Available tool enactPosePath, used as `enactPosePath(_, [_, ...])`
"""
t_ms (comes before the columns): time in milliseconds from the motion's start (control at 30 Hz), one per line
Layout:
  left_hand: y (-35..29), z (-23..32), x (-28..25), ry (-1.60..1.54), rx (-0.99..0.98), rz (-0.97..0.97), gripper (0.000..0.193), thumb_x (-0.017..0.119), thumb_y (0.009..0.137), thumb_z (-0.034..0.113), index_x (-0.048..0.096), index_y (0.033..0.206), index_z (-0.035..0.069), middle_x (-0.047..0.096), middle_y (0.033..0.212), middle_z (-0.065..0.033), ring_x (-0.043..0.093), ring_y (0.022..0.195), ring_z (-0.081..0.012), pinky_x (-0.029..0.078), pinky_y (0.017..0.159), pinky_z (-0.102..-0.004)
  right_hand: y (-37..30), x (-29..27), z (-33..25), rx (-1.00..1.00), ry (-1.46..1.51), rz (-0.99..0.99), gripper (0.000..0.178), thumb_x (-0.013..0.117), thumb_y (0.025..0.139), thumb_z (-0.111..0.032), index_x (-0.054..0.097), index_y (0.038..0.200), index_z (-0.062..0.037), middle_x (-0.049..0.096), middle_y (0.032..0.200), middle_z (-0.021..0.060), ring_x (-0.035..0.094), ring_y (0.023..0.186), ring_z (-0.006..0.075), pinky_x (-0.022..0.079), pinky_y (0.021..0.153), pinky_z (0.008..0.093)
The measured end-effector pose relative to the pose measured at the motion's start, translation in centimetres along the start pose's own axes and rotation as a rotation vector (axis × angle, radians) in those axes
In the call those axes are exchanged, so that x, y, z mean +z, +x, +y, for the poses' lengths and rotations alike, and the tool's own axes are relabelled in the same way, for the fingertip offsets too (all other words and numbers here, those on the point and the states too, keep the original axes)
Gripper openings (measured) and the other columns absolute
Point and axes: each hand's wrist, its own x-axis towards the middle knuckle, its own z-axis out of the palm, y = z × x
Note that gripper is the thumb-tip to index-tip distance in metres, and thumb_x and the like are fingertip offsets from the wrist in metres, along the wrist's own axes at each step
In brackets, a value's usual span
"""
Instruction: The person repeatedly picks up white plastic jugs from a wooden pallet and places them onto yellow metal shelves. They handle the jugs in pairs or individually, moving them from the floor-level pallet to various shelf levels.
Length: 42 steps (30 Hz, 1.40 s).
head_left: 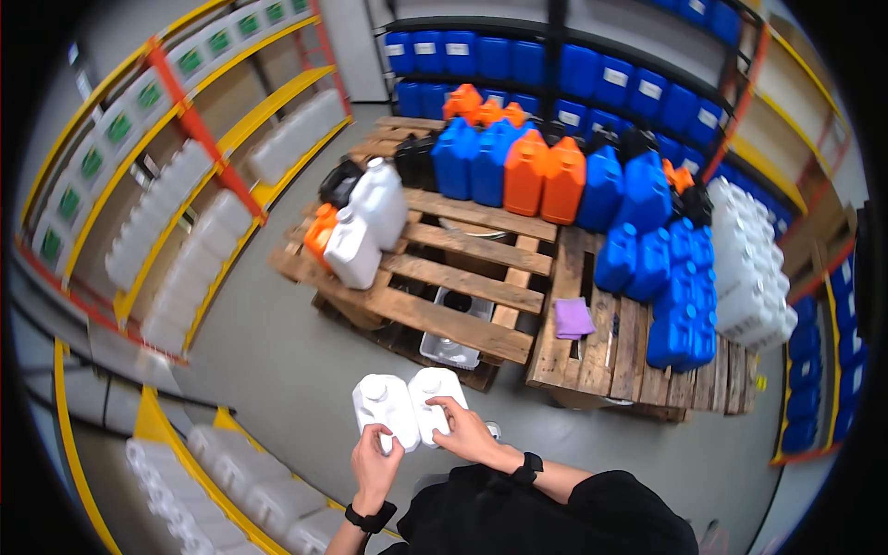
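Observation:
In front of my body, above the grey floor, I hold two white plastic jerrycans side by side, seen from their capped tops. My left hand [375, 467] is closed on the handle area of the left jerrycan [400, 412]. With fingers bent round its top, my right hand [467, 437] grips the right jerrycan [433, 381]. The two jerrycans touch or nearly touch along their sides. Both wrists wear black bands. The lower parts of the jerrycans are hidden beneath their tops.
Ahead, wooden pallets [462, 319] carry white jerrycans [356, 250], orange jerrycans [524, 171], blue jerrycans [645, 190] and a purple cloth [574, 318]. A clear plastic bin [450, 352] sits low under the slats. Yellow-and-red racks [199, 139] with containers line the left; more blue jerrycans [527, 63] fill the back shelves.

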Motion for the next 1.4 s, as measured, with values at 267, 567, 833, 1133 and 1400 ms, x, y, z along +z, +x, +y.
enactPosePath(267, [9.3,8.1,10.6,-0.016,0.254,-0.321,0.02,0.074,0.081,0.015,0.06,0.095,0.01,0.051,0.058,-0.0045,0.051,0.048,-0.0168,0.039,0.049,-0.0336,-1.7,-10.1,4.0,0.135,0.09,0.528,0.054,0.069,0.081,-0.019,0.056,0.133,-0.0122,0.059,0.074,0.0111,0.063,0.067,0.0285,0.049,0.064,0.0402])
enactPosePath(567, [14.8,14.0,19.0,-0.115,0.356,-0.634,0.023,0.073,0.084,0.017,0.062,0.102,0.008,0.067,0.08,-0.0097,0.057,0.053,-0.0228,0.045,0.054,-0.0373,-1.4,-15.6,6.3,0.249,0.047,0.84,0.054,0.071,0.079,-0.011,0.057,0.132,-0.0086,0.052,0.068,0.0052,0.051,0.056,0.0162,0.043,0.055,0.0333])
enactPosePath(833, [20.7,13.7,20.4,-0.167,0.392,-0.766,0.023,0.071,0.086,0.02,0.062,0.106,0.012,0.063,0.074,-0.0123,0.063,0.059,-0.0291,0.048,0.058,-0.0418,4.7,-17.8,6.6,0.302,-0.069,0.876,0.055,0.068,0.081,-0.011,0.054,0.134,-0.0051,0.051,0.066,0.0091,0.052,0.056,0.02,0.043,0.055,0.0361])
enactPosePath(1133, [30.0,16.3,28.4,-0.269,0.552,-0.548,0.036,0.069,0.089,0.018,0.055,0.12,0.007,0.066,0.084,-0.0172,0.066,0.067,-0.0356,0.051,0.064,-0.0459,13.6,-25.9,10.0,0.115,-0.28,0.913,0.053,0.065,0.085,-0.009,0.053,0.136,0.0012,0.059,0.077,0.0176,0.056,0.063,0.0295,0.047,0.062,0.0403])
enactPosePath(1400, [37.6,21.3,39.1,-0.144,0.427,-0.515,0.055,0.064,0.094,0.02,0.039,0.14,0.001,0.067,0.107,-0.0283,0.069,0.093,-0.0431,0.053,0.079,-0.049,21.6,-36.9,15.3,0.011,-0.355,0.914,0.064,0.065,0.088,-0.009,0.042,0.146,0.0077,0.063,0.12,0.0337,0.063,0.111,0.0458,0.051,0.094,0.0464])
